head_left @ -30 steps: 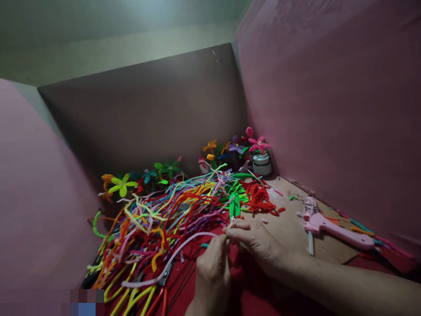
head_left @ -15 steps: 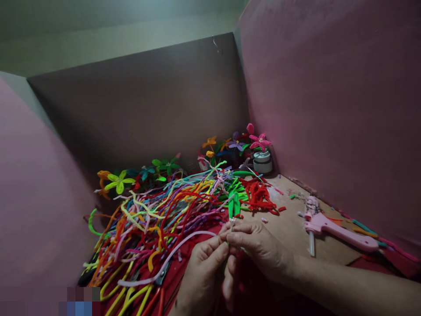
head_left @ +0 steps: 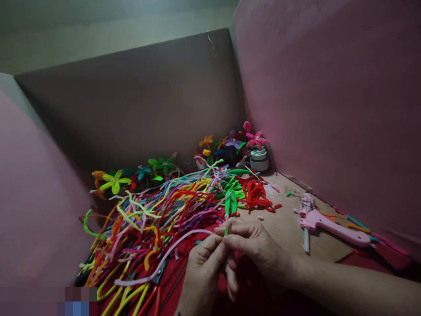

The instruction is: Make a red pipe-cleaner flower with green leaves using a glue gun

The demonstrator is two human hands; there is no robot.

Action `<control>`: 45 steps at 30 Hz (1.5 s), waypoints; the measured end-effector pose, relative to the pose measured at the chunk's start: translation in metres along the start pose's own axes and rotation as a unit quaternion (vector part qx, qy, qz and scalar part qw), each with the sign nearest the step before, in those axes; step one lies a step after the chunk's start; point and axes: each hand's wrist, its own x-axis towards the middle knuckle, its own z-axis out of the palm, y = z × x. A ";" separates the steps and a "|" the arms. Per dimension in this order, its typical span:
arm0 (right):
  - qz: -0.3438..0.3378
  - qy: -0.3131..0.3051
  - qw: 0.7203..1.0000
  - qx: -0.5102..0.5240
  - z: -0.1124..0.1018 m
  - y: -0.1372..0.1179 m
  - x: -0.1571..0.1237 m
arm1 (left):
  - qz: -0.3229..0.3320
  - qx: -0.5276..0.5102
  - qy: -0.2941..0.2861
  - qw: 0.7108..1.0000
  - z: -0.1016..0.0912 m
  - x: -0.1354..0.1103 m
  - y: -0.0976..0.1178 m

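Note:
My left hand [head_left: 208, 261] and my right hand [head_left: 255, 243] meet at the front middle, thumbs and fingers pinched together. Between their fingertips stands a thin green stem [head_left: 226, 229] with a small whitish tip; its lower part is hidden by the fingers. A pale pink pipe cleaner [head_left: 171, 249] curves out leftward from my left hand's fingers, its free end low over the pliers and scissors handles. Right behind the fingertips lie green leaf-shaped pipe cleaner pieces [head_left: 230, 202]. A big heap of mixed-colour pipe cleaners [head_left: 184, 197] spreads to the left.
A pink glue gun [head_left: 335, 226] lies on the brown board [head_left: 324, 250] at right. Red pipe cleaner pieces [head_left: 258, 196] are piled behind my hands. Finished flowers, such as a pink one [head_left: 256, 139], line the back near a round grey container [head_left: 259, 160]. Yellow-handled tools [head_left: 123, 298] lie front left.
The view has shifted slightly, so the surroundings sit a little further left. My right fingers have moved on the stem, and more of its green shows between the fingertips.

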 end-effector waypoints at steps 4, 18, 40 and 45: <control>-0.025 -0.013 1.000 -0.003 -0.001 -0.002 -0.003 | -0.039 -0.099 -0.067 0.992 -0.004 0.001 0.001; -0.053 0.060 0.997 -0.019 -0.001 0.012 0.006 | 0.169 0.262 0.119 0.943 -0.006 0.005 -0.016; 0.001 -0.003 1.000 -0.012 -0.008 0.008 0.003 | 0.012 -0.011 0.024 1.000 0.002 0.000 0.006; 0.023 -0.041 0.998 0.049 -0.008 0.010 0.001 | -0.019 -0.103 -0.078 0.991 -0.007 0.003 0.003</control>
